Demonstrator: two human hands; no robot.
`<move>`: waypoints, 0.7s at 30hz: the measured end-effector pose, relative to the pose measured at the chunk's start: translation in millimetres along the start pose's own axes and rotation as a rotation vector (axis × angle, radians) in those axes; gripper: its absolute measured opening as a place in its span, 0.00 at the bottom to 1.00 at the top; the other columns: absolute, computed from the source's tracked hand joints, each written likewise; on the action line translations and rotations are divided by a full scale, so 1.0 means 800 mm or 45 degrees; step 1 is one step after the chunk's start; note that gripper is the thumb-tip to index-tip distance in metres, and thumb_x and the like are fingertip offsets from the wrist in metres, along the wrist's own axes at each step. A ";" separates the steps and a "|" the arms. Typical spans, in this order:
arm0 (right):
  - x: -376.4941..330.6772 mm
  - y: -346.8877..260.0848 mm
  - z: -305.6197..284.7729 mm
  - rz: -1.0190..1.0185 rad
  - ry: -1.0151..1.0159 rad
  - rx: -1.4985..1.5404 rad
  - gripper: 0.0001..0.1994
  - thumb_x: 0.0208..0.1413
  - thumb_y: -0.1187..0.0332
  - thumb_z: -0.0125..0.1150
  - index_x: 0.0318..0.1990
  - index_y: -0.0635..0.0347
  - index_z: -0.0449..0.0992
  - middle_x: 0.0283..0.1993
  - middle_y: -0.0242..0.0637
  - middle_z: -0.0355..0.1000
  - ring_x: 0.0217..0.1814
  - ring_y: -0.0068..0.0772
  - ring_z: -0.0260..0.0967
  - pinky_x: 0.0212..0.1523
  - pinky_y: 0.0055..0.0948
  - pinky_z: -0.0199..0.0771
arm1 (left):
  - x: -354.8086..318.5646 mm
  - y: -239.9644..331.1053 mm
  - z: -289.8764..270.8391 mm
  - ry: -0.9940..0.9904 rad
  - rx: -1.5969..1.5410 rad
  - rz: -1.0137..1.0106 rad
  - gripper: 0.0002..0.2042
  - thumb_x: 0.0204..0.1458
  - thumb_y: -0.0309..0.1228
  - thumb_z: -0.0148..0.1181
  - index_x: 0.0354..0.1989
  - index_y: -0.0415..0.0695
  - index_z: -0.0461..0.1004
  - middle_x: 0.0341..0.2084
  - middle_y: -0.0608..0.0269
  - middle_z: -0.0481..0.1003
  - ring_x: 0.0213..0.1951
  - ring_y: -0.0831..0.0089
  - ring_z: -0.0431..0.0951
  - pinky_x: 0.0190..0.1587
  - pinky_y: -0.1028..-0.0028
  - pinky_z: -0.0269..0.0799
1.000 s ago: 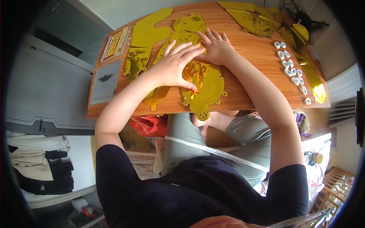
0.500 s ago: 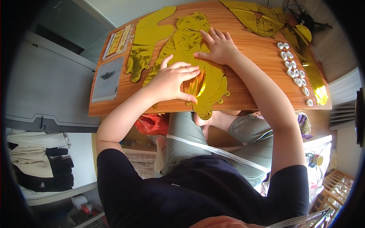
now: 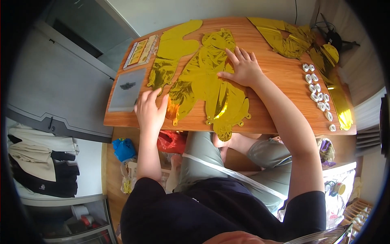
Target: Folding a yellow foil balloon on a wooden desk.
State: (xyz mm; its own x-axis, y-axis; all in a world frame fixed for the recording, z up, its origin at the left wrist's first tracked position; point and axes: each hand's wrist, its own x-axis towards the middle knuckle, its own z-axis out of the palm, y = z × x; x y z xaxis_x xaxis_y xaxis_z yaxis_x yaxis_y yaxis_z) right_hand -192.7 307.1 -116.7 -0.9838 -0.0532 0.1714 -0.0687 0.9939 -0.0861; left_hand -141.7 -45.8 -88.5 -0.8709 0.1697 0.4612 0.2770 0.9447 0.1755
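Observation:
A flat, uninflated gold foil balloon lies in the middle of the wooden table, with small tabs along its lower ends. My right hand rests on its right side, fingers spread and pointing away from me. At the table's left, my left hand is open, its fingers bent slightly and the thumb apart. It is between a clear plastic bag and the balloon's lower left end. Just beyond its fingertips is the tabbed end of a second flat gold foil balloon.
Small white ribbon rolls form uneven rows at the right. More gold foil balloons lie along the far right. A flat pack with yellow pictures sits at the far left. The wooden table's near edge is before my lap.
My left hand has moved off the middle balloon to the left, toward the plastic bag. My right hand stays on the balloon. The view has shifted, so the table appears lower.

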 end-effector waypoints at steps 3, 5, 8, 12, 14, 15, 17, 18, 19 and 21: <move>-0.002 0.000 0.003 -0.005 0.010 0.010 0.59 0.49 0.15 0.41 0.80 0.48 0.46 0.81 0.53 0.46 0.85 0.52 0.37 0.80 0.57 0.34 | -0.015 0.006 0.000 -0.114 -0.050 -0.064 0.18 0.57 0.44 0.67 0.52 0.48 0.83 0.54 0.59 0.77 0.55 0.56 0.77 0.59 0.60 0.69; -0.002 -0.002 0.003 -0.028 0.084 0.030 0.56 0.51 0.19 0.47 0.79 0.49 0.49 0.79 0.56 0.49 0.83 0.54 0.42 0.79 0.59 0.39 | -0.015 -0.010 0.019 -0.004 -0.191 0.039 0.17 0.54 0.40 0.71 0.49 0.44 0.84 0.52 0.58 0.79 0.53 0.57 0.79 0.55 0.65 0.72; -0.002 -0.001 0.003 -0.014 0.087 0.033 0.57 0.51 0.19 0.46 0.79 0.49 0.49 0.79 0.56 0.49 0.83 0.54 0.42 0.79 0.59 0.39 | -0.013 -0.018 0.034 0.035 -0.383 0.045 0.14 0.54 0.30 0.71 0.48 0.39 0.83 0.47 0.55 0.81 0.49 0.62 0.81 0.52 0.68 0.75; -0.002 -0.002 0.002 -0.021 0.064 0.025 0.57 0.50 0.18 0.46 0.79 0.49 0.49 0.79 0.56 0.49 0.83 0.55 0.42 0.79 0.60 0.39 | -0.006 -0.014 0.033 -0.114 -1.157 -0.269 0.10 0.59 0.20 0.63 0.48 0.36 0.75 0.47 0.58 0.79 0.46 0.73 0.81 0.48 0.76 0.77; -0.003 0.001 0.004 -0.020 0.096 0.019 0.57 0.50 0.18 0.46 0.79 0.50 0.50 0.79 0.56 0.50 0.83 0.55 0.42 0.79 0.60 0.40 | 0.006 0.000 0.027 0.012 -1.349 -0.135 0.17 0.58 0.16 0.62 0.55 0.37 0.67 0.56 0.54 0.72 0.50 0.71 0.79 0.52 0.75 0.78; -0.003 0.001 0.004 -0.019 0.094 0.017 0.57 0.50 0.18 0.46 0.79 0.50 0.50 0.79 0.56 0.50 0.83 0.55 0.42 0.79 0.60 0.40 | 0.014 0.009 0.024 0.100 -1.419 -0.047 0.21 0.57 0.14 0.62 0.57 0.38 0.64 0.59 0.52 0.69 0.54 0.69 0.78 0.53 0.74 0.79; -0.005 0.004 0.004 -0.009 0.086 0.026 0.57 0.50 0.19 0.47 0.78 0.50 0.50 0.79 0.56 0.50 0.83 0.55 0.43 0.78 0.60 0.40 | 0.029 0.043 0.002 0.103 -1.450 0.081 0.23 0.56 0.13 0.63 0.58 0.38 0.63 0.59 0.52 0.68 0.53 0.68 0.78 0.52 0.73 0.80; -0.006 0.004 0.002 -0.006 0.083 0.023 0.57 0.50 0.19 0.47 0.78 0.50 0.50 0.79 0.56 0.50 0.83 0.55 0.43 0.78 0.60 0.40 | 0.038 0.061 -0.011 0.112 -1.475 0.209 0.25 0.54 0.12 0.64 0.59 0.38 0.62 0.60 0.51 0.68 0.53 0.66 0.79 0.52 0.73 0.82; -0.006 0.003 -0.001 -0.011 0.081 0.033 0.56 0.50 0.19 0.48 0.78 0.50 0.51 0.79 0.56 0.50 0.83 0.55 0.43 0.78 0.59 0.40 | 0.052 0.078 -0.023 0.040 -1.449 0.334 0.27 0.53 0.12 0.64 0.59 0.38 0.61 0.59 0.51 0.68 0.55 0.66 0.78 0.53 0.71 0.81; -0.004 -0.004 -0.004 -0.026 0.083 0.049 0.56 0.51 0.19 0.48 0.78 0.50 0.51 0.79 0.56 0.50 0.83 0.55 0.43 0.79 0.59 0.40 | 0.087 0.098 -0.029 -0.134 -1.431 0.603 0.30 0.52 0.13 0.65 0.62 0.40 0.58 0.60 0.51 0.69 0.57 0.66 0.76 0.57 0.68 0.79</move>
State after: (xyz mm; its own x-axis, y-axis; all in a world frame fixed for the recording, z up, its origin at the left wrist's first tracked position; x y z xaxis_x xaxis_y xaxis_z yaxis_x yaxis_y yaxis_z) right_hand -188.5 304.3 -114.0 -0.9694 -0.0658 0.2366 -0.0963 0.9881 -0.1196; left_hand -171.4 33.2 -22.2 -0.6033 0.5016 0.6200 0.7263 0.0242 0.6870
